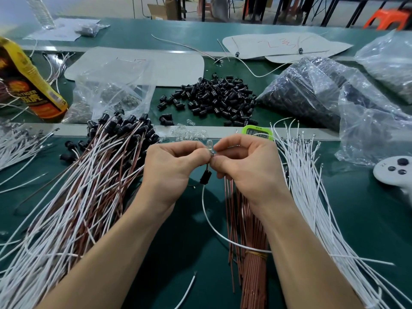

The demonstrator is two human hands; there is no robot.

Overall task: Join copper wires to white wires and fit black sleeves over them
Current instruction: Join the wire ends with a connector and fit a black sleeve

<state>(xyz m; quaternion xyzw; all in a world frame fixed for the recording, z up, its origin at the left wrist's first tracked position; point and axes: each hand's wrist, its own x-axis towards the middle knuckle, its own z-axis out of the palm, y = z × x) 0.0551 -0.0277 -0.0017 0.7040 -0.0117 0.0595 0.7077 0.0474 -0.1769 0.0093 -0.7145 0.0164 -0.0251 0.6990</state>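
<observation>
Green table, wire heaps on both sides. Left hand and right hand meet above it. White wire loops below, black sleeve threaded on. Both pinch the tiny wire joint. Best twisted tight and slim so the sleeve slides over.

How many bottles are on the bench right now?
2. A clear bottle is at the back left of the bench. A yellow-labelled bottle lies at the left edge, nearer the person. Others may be hidden or outside the view.
</observation>
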